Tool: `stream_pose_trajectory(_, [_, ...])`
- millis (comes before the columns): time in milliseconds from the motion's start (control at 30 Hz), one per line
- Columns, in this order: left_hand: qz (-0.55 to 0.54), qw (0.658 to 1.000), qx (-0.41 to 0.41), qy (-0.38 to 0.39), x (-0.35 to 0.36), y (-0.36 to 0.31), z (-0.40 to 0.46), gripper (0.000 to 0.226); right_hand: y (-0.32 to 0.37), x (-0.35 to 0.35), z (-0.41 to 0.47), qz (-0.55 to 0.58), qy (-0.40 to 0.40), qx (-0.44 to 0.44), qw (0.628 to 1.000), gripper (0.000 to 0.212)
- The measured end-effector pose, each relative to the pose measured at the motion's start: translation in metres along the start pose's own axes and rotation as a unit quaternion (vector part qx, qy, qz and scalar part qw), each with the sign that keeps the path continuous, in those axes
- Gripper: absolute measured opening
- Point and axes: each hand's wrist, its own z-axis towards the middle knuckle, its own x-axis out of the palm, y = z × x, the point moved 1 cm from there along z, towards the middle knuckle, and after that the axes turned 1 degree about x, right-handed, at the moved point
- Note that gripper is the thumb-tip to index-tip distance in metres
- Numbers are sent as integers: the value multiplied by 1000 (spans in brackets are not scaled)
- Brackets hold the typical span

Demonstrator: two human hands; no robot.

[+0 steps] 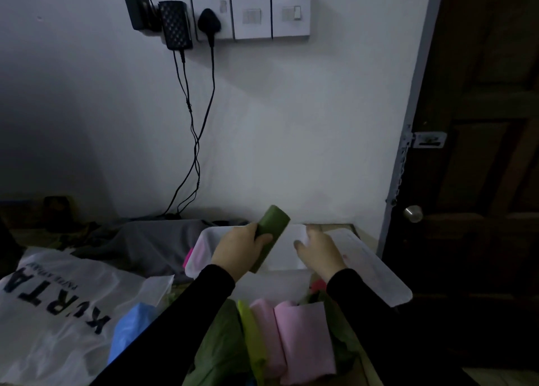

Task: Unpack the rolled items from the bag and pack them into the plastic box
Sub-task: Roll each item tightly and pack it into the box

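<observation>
Holding a dark green roll (pixel 269 235), the left hand (pixel 239 250) has its fingers curled tight around the middle of it. The roll points up and away, tilted over the near left part of the white plastic box (pixel 204 239). The right hand (pixel 318 250) is just beside it, over the right side of the box. Its fingers bend down toward the box edge, but I cannot tell if they hold anything. Both arms wear black sleeves (pixel 186 312).

A flat white lid (pixel 376 269) lies on the right, touching the box. Something pink (pixel 188 258) shows at the left end of the box.

Closer to the person lie more rolls side by side: two pink rolls (pixel 291 342), a yellow-green roll (pixel 250 333) and a dark green cloth (pixel 221 350). On the left sits a white plastic bag (pixel 52 312) with big dark letters, and a blue bag (pixel 131 327) lies next to it. A grey cloth (pixel 151 239) is heaped behind them.

On the wall, black plugs (pixel 175 23) sit in sockets, with cables (pixel 194 123) hanging down. A dark door (pixel 481 152) stands at the right.
</observation>
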Motion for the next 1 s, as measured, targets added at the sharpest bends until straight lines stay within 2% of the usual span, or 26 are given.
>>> stream_pose_trajectory(133, [-13, 998, -53, 22, 12, 5, 19, 38, -1, 24, 4, -79, -3, 30, 996, 48])
stream_pose_trajectory(267, [6, 994, -68, 84, 33, 3, 32, 43, -7, 32, 5, -98, -57, 55, 992, 43])
stream_pose_trajectory(433, [54, 973, -89, 209, 62, -10, 40, 48, -17, 31, 4, 37, -40, 87, 995, 41])
stream_pose_trajectory(667, [42, 940, -82, 327, 93, -25, 60, 40, -16, 29, 1, 80, -36, 85, 992, 45])
stream_pose_trajectory(833, [74, 923, -59, 373, 104, -19, 68, 44, -22, 31, -2, 114, -53, 85, 988, 47])
stream_pose_trajectory(1000, [97, 925, -49, 365, 108, -19, 71, 44, -22, 33, 0, 118, -58, 88, 987, 52])
